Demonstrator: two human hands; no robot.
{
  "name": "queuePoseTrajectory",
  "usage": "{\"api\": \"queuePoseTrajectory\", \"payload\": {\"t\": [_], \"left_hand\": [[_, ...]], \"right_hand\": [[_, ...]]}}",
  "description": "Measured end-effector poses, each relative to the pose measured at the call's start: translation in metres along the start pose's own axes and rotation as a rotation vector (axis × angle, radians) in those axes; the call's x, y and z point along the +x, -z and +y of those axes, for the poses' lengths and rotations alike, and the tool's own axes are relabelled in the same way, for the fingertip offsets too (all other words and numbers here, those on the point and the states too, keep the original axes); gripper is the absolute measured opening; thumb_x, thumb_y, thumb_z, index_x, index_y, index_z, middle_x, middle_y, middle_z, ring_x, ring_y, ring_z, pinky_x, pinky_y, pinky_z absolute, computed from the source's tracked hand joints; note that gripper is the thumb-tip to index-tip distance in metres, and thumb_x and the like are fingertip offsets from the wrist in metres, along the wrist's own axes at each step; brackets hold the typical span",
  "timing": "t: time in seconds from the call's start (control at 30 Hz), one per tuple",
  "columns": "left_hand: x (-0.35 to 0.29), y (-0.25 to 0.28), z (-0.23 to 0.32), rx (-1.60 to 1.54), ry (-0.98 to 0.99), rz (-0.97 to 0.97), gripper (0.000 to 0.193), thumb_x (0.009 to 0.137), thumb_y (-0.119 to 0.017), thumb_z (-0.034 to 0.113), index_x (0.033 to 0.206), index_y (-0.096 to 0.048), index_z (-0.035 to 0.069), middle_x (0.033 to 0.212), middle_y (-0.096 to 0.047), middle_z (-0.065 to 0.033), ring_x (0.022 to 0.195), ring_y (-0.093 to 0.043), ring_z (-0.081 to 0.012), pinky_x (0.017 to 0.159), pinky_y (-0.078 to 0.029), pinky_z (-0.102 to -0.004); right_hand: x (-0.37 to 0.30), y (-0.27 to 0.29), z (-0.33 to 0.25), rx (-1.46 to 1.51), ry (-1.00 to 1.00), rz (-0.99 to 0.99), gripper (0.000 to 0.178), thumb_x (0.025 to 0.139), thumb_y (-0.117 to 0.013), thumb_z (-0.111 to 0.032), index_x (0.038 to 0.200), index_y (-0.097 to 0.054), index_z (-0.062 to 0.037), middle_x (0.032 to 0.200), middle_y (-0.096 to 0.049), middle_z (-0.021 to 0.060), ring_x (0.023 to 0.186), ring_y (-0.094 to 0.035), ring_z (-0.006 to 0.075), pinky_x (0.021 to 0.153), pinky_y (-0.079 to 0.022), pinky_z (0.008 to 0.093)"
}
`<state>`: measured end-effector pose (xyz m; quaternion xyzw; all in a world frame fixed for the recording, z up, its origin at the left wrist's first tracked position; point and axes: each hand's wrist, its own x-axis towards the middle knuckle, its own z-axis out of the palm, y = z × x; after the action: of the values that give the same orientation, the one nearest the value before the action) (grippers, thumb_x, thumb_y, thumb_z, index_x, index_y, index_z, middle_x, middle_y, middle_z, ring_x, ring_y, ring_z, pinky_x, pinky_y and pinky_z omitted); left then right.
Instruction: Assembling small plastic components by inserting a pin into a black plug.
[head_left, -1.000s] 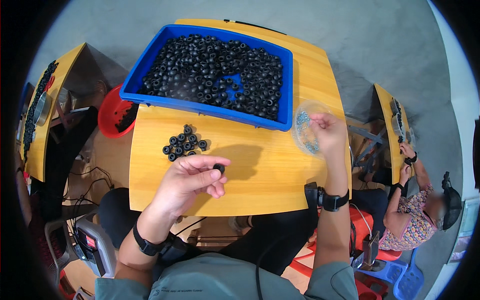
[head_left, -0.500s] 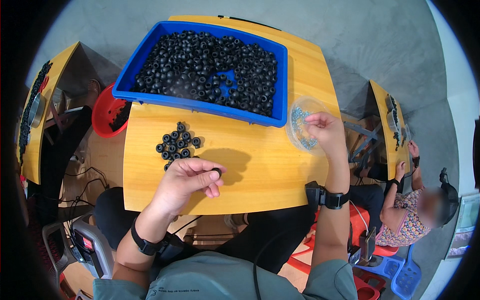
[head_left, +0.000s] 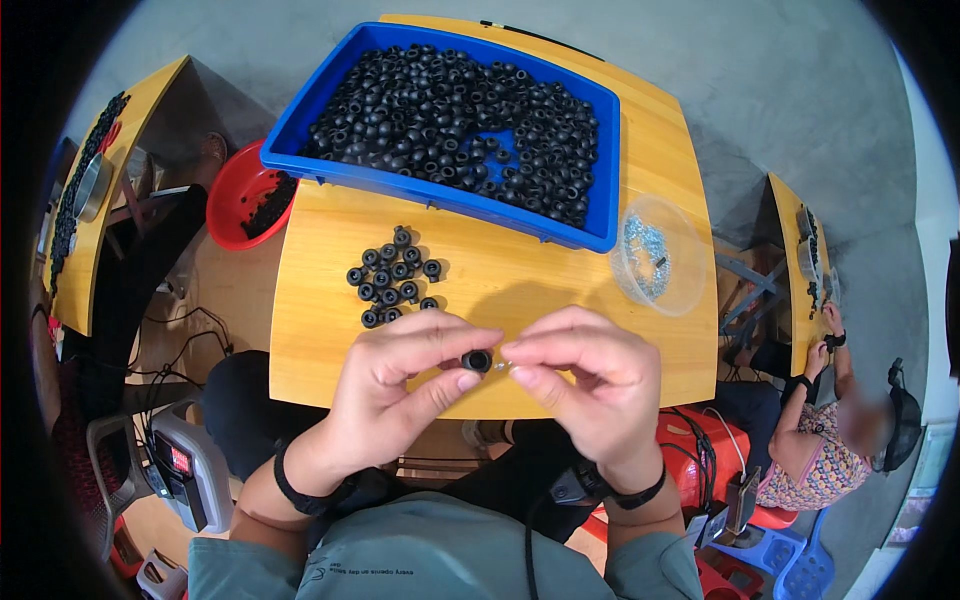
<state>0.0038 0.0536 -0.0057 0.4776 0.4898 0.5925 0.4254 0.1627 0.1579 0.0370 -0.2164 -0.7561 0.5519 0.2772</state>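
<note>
Above the near part of the table, my left hand [head_left: 405, 375] pinches a small black round knob [head_left: 477, 361] between thumb and fingertips, its hollow opening showing. Close on its right, my right hand [head_left: 590, 378] is closed at the fingertips on a tiny silvery metal piece [head_left: 500, 366]; it looks like a screw but is too small to be sure. A slight gap separates the piece from the knob. Beyond my left hand lies a cluster of similar black knobs [head_left: 388, 268]. A clear round tub [head_left: 690, 262] to the right holds many silvery small parts.
A large blue bin [head_left: 395, 187] heaped with black knobs takes up the far side of the wooden table [head_left: 320, 345]. A red basin [head_left: 222, 210] stands to the left. At the right, another person [head_left: 815, 445] sits at a separate table [head_left: 785, 225].
My right hand has come from the clear tub to the knob in my left hand, with a tiny silvery piece between its fingertips. The left hand has moved slightly right.
</note>
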Motion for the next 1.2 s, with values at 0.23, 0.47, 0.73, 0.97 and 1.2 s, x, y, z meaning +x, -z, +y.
{"api": "queuePoseTrajectory", "payload": {"t": [0.23,0.47,0.73,0.97,1.2], "left_hand": [[-0.007,0.005,0.009,0.273,-0.17,0.071,0.028,0.075,-0.066,0.0,0.103,-0.063,-0.003,0.089,-0.062,-0.0134,0.08,-0.06,-0.0211,0.07,-0.046,-0.0273],[-0.009,0.008,-0.001,0.118,-0.057,0.141,0.023,0.072,-0.068,-0.005,0.094,-0.064,-0.002,0.082,-0.063,-0.0091,0.074,-0.061,-0.0149,0.068,-0.049,-0.0244],[-0.01,0.017,-0.014,-0.105,0.022,0.135,0.02,0.072,-0.07,-0.006,0.091,-0.065,0.0,0.084,-0.064,-0.0065,0.076,-0.059,-0.011,0.07,-0.049,-0.0235],[-0.002,0.023,-0.021,-0.195,0.062,0.161,0.024,0.075,-0.066,-0.006,0.098,-0.065,-0.001,0.088,-0.062,-0.0072,0.077,-0.056,-0.0112,0.069,-0.045,-0.0215],[0.003,0.037,-0.038,-0.585,0.135,0.166,0.021,0.085,-0.057,0.0,0.105,-0.058,-0.003,0.092,-0.061,-0.0094,0.078,-0.058,-0.0125,0.07,-0.047,-0.0229]], "right_hand": [[0.0,-0.027,-0.003,-0.266,0.225,0.03,0.017,0.073,-0.066,0.005,0.088,-0.066,-0.0011,0.082,-0.061,0.01,0.067,-0.06,0.0208,0.056,-0.048,0.0272],[0.004,-0.032,0.003,-0.289,0.245,0.037,0.014,0.071,-0.068,0.005,0.084,-0.067,-0.0001,0.078,-0.063,0.0106,0.067,-0.062,0.0188,0.058,-0.048,0.0254],[0.011,-0.033,0.011,-0.186,0.156,-0.018,0.013,0.07,-0.069,0.005,0.082,-0.065,-0.0003,0.077,-0.064,0.0099,0.067,-0.062,0.0196,0.059,-0.048,0.0263],[0.016,-0.037,0.027,-0.346,0.294,0.002,0.016,0.07,-0.07,0.002,0.085,-0.066,-0.0006,0.078,-0.063,0.01,0.064,-0.06,0.0212,0.054,-0.047,0.0286],[0.042,-0.027,0.026,-0.254,0.234,-0.084,0.021,0.073,-0.069,-0.002,0.094,-0.065,-0.0023,0.083,-0.064,0.0094,0.067,-0.062,0.0192,0.058,-0.049,0.0263]]}}
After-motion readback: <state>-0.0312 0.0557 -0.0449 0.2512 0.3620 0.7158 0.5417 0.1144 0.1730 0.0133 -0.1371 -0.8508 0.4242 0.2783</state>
